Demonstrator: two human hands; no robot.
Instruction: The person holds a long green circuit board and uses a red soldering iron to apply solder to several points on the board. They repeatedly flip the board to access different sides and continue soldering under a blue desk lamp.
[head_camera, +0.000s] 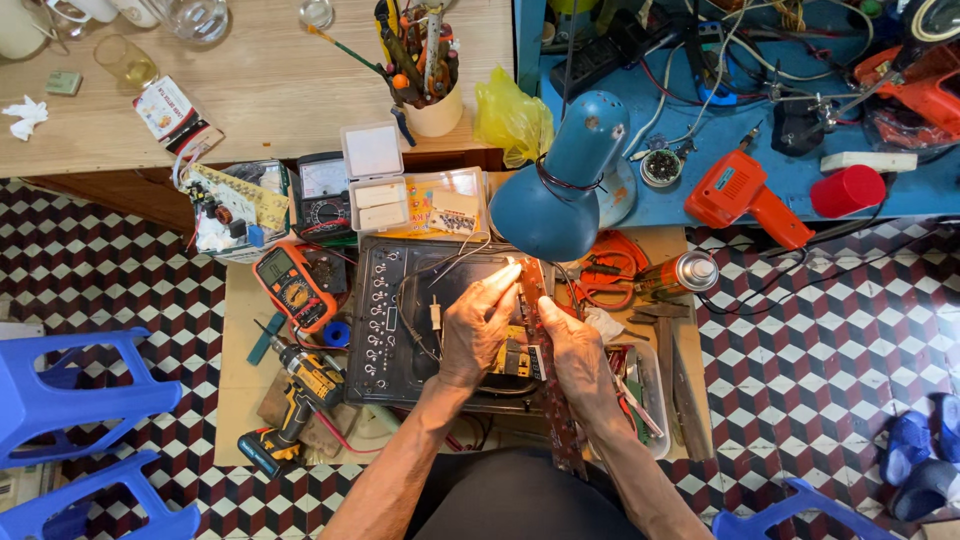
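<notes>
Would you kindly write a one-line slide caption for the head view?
Both hands, left hand and right hand, hold a long circuit board under a blue desk lamp.

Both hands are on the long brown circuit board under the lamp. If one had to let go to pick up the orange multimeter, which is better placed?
Probably the left hand: the orange multimeter lies on its side of the circuit board, with no need to cross the right hand.

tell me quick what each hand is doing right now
Left hand: closed on the top of the narrow circuit board.
Right hand: closed on the same board, lower down along its edge.
</notes>
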